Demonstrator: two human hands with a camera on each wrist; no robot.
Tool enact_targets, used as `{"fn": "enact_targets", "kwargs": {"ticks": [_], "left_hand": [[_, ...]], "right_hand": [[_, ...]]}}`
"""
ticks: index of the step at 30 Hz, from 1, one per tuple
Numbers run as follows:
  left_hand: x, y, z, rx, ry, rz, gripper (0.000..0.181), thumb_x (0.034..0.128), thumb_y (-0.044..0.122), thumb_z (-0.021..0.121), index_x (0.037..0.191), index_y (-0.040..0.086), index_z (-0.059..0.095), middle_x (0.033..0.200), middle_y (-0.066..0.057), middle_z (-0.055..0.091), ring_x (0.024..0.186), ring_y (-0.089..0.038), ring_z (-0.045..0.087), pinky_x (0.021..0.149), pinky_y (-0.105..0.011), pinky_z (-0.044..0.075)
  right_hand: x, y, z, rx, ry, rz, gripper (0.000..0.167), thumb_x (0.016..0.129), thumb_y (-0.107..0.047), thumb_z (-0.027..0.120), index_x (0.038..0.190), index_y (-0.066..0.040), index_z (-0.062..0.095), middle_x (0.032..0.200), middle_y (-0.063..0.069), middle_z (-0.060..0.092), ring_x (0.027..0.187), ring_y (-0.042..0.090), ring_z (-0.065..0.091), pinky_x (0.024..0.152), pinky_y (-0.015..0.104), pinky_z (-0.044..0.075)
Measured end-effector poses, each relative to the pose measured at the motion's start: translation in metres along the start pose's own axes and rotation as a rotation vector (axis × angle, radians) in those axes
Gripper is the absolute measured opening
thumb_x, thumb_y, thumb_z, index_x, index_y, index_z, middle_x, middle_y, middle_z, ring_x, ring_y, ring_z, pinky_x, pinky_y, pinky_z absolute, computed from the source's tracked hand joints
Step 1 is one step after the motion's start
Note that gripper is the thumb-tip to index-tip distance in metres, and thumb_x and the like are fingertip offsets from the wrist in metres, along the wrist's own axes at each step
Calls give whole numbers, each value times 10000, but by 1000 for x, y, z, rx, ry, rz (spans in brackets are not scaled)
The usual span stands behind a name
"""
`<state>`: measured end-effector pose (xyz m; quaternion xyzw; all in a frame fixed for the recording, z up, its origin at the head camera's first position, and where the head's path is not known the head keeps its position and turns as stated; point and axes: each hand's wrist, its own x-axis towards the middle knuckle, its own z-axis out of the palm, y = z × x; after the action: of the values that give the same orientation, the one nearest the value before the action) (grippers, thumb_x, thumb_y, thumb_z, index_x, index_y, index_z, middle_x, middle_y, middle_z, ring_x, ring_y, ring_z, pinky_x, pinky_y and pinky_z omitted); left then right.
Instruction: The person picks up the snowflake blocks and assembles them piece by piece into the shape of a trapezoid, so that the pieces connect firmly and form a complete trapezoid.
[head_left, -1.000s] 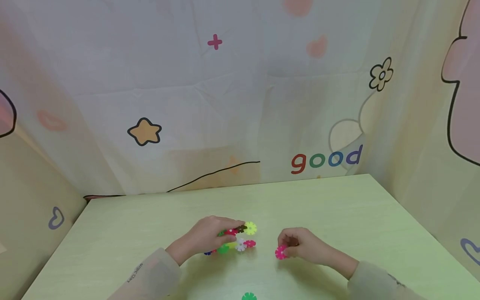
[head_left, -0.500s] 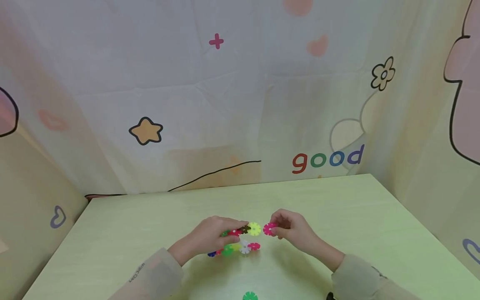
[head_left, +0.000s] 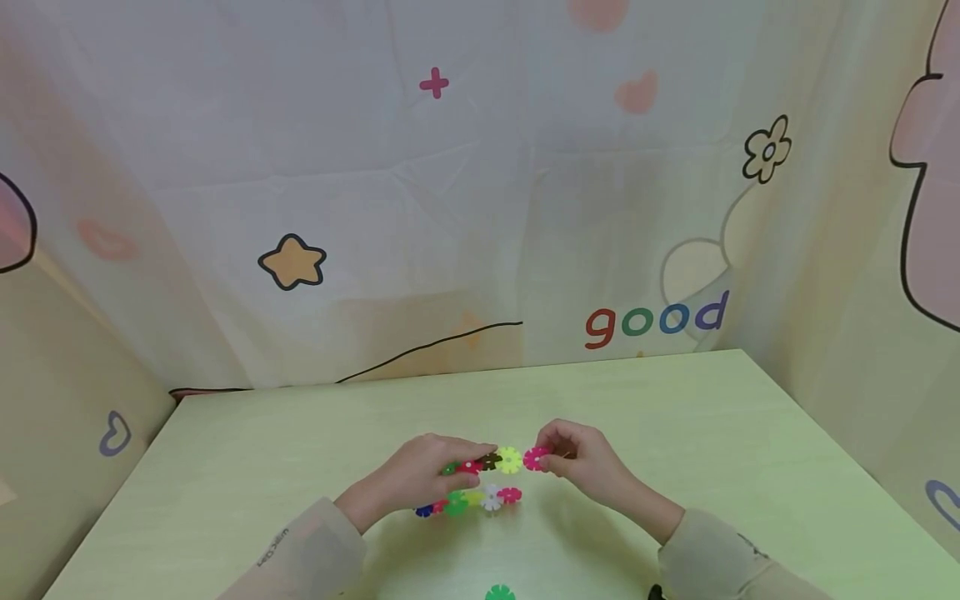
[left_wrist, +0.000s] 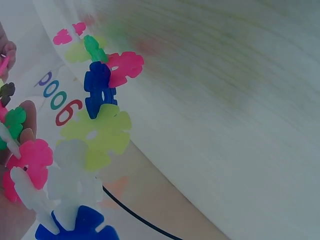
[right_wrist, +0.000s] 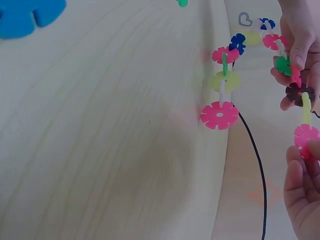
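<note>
My left hand [head_left: 420, 471] grips a chain of interlocking snowflake discs by its far stretch, near a brown disc [head_left: 490, 461]. A yellow disc [head_left: 509, 460] ends that stretch, standing out past the fingertips. Between thumb and fingers, my right hand [head_left: 592, 467] pinches a pink disc [head_left: 534, 458]. In the right wrist view its edge meets the edge of the yellow disc [right_wrist: 306, 112]; whether the slots are joined I cannot tell. The chain bends back through blue [left_wrist: 97, 90] and pale yellow discs [left_wrist: 110, 132] to a pink disc [right_wrist: 219, 116] at its other end.
A loose green disc [head_left: 500, 592] lies at the table's [head_left: 300, 433] near side. A large-looking blue disc [right_wrist: 30, 17] shows in the right wrist view's corner. A small black object [head_left: 656, 592] sits by the right sleeve. Printed curtains [head_left: 375, 250] surround the table.
My right hand has carried the pink disc left and away from me, up to the yellow disc, with a last small shift left. The left hand has stayed almost still on the chain.
</note>
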<state>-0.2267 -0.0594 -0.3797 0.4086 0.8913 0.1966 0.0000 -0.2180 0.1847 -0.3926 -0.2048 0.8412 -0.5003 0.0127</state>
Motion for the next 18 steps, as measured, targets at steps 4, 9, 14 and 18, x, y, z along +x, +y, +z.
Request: {"fn": "enact_targets", "kwargs": {"ticks": [4, 9, 14, 18], "left_hand": [[0, 0, 1, -5, 2, 4, 420, 849, 277, 575, 1257, 203, 507, 1188, 30, 582, 1077, -112, 557, 888, -298, 453], [1, 1, 2, -19, -1, 21, 416, 848, 271, 578, 1251, 190, 514, 1182, 27, 586, 1076, -108, 558, 887, -292, 454], [1, 3, 3, -24, 3, 33, 418, 850, 260, 577, 1255, 178, 510, 1180, 26, 587, 1071, -101, 560, 885, -280, 454], [0, 4, 5, -34, 10, 44, 420, 854, 244, 574, 1258, 153, 506, 1184, 12, 583, 1063, -107, 566, 875, -275, 461]], "right_hand": [[0, -1, 0, -12, -6, -1, 105, 796, -52, 626, 893, -42, 586, 860, 99, 622, 734, 161, 560, 631, 193, 487], [0, -1, 1, -6, -14, -23, 104, 800, -52, 623, 901, -41, 599, 865, 99, 629, 736, 152, 569, 650, 183, 488], [-1, -1, 1, -17, -5, -44, 103, 793, -47, 630, 894, -44, 615, 865, 89, 631, 729, 131, 570, 653, 170, 490], [-2, -1, 2, -23, 5, -65, 88, 782, -37, 639, 868, -51, 629, 846, 81, 633, 707, 110, 565, 642, 180, 492]]}}
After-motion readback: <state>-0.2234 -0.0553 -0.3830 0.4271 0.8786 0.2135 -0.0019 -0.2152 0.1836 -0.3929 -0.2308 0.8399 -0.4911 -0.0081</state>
